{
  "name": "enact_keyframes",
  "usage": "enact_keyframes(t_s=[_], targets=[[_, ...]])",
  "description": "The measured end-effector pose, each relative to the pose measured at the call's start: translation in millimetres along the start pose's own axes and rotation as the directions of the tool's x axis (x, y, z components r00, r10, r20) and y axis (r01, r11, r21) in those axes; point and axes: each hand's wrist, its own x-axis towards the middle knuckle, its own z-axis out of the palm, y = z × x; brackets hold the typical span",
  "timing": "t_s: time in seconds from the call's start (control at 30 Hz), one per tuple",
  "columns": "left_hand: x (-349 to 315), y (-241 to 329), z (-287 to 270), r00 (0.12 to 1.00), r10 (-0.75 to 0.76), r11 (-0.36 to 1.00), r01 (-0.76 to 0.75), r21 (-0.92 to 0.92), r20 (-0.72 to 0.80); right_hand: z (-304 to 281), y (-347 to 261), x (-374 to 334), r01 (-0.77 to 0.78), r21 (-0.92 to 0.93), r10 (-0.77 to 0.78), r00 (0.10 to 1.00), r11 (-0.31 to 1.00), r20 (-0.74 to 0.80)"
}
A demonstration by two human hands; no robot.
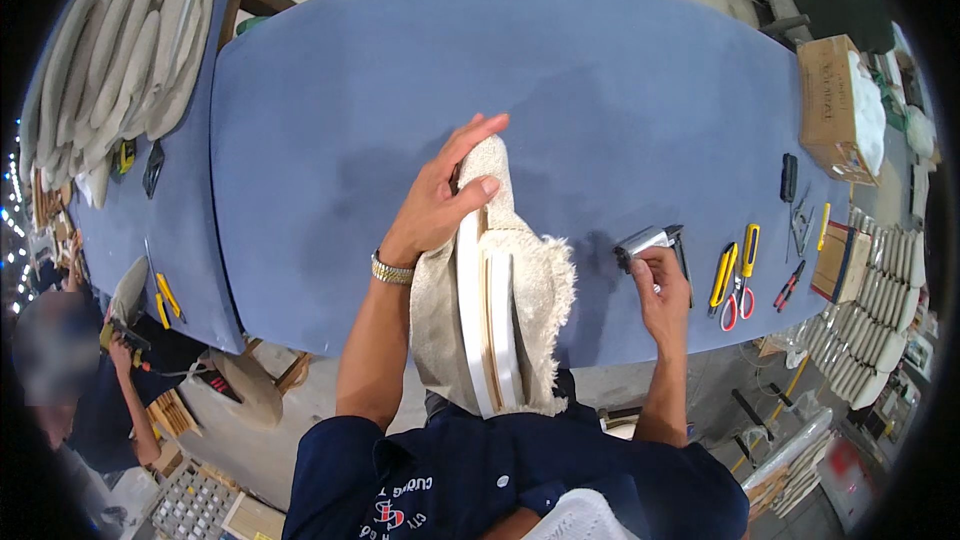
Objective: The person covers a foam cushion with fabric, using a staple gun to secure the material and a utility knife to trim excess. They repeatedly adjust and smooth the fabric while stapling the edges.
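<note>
L hand (440, 195): thumb & fingers clamped on upper end of fabric-covered panel (499, 290). R hand (662, 290): fingers closed round grey metal tool (645, 239), over blue tbl (340, 110).

Over on the blue table's (340, 70) right lie two yellow knives (722, 277), scissors (740, 290), red pliers (789, 287), and farther off, a black bar (789, 178).
</note>
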Motion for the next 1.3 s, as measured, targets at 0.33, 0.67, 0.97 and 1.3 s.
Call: enact_keyframes(t_s=[0.33, 0.67, 0.97, 1.3], targets=[[4, 8, 20, 0.996, 0.034, 0.997, -0.039, -0.060, -0.086, -12, 69, 4, -0.157, -0.587, 0.042, 0.978, 0.794, -0.206], [3, -4, 22, 0.994, 0.081, 0.995, -0.085, -0.049, -0.079, -32, -97, 26, -0.134, 0.078, 0.121, 0.980, 0.988, 0.155], [3, -17, 22, 0.980, 0.165, 0.985, -0.169, -0.030, -0.113, -6, -190, 72, 0.576, -0.112, -0.456, 0.738, 0.810, 0.497], [6, -20, 17, 0.977, 0.178, 0.984, -0.180, -0.007, -0.115, 8, -206, 90, 0.551, -0.144, -0.379, 0.719, 0.822, 0.582]])
